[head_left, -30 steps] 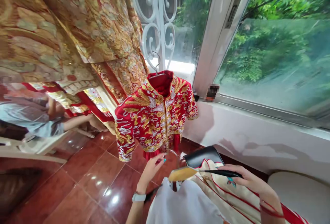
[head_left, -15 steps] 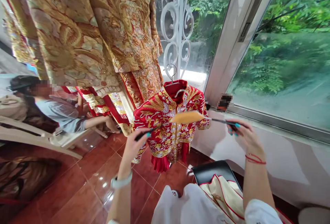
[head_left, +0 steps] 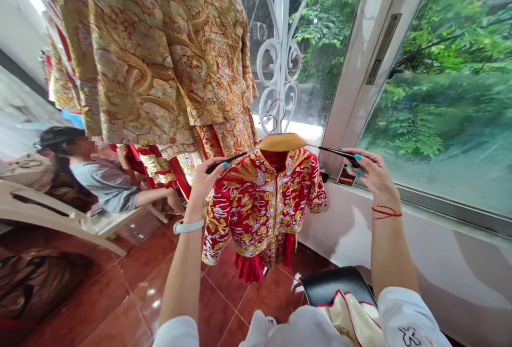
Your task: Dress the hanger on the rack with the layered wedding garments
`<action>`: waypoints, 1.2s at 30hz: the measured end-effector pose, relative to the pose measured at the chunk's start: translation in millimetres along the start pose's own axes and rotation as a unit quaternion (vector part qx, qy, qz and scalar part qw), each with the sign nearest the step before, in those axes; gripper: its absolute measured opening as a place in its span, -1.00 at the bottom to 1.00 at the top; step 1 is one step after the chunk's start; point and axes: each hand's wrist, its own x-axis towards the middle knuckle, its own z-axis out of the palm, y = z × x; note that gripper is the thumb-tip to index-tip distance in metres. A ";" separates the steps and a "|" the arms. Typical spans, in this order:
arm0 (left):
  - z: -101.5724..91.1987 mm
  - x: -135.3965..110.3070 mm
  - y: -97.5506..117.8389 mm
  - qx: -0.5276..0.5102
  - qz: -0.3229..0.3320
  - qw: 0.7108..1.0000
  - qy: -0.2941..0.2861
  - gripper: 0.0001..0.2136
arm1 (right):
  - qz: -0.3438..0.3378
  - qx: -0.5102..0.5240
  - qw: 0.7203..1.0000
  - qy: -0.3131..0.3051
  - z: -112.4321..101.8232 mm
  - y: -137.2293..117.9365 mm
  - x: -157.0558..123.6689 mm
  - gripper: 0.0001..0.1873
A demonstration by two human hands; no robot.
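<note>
A clothes hanger (head_left: 283, 142) with a tan middle, thin metal rods and black ends spans the space between my hands. My left hand (head_left: 205, 183) is closed around its left black end. The right black end is pinched in my right hand (head_left: 368, 171). Just below and behind the hanger is a small red jacket (head_left: 266, 206) with gold and silver embroidery. The tan middle overlaps the jacket's collar; whether they touch, I cannot tell. Metal hooks show above the hanger, near the white scrollwork.
Large gold embroidered garments (head_left: 160, 59) hang at the upper left. White scrolled ironwork (head_left: 283, 43) stands by the window. A phone (head_left: 346, 175) rests on the sill. Below are a black-seated chair (head_left: 336, 284) with cream cloth, and a brown bag (head_left: 40, 288). A person (head_left: 104, 182) sits at left.
Both hands have raised the hanger from in front of the jacket's chest to its collar. The view has shifted slightly, and the hanger is sharper now.
</note>
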 end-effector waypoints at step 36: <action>77.5 25.1 31.4 0.110 0.182 0.975 0.061 -0.15 | 0.057 -0.132 0.985 0.096 -6.9 92.4 -68.4 -0.38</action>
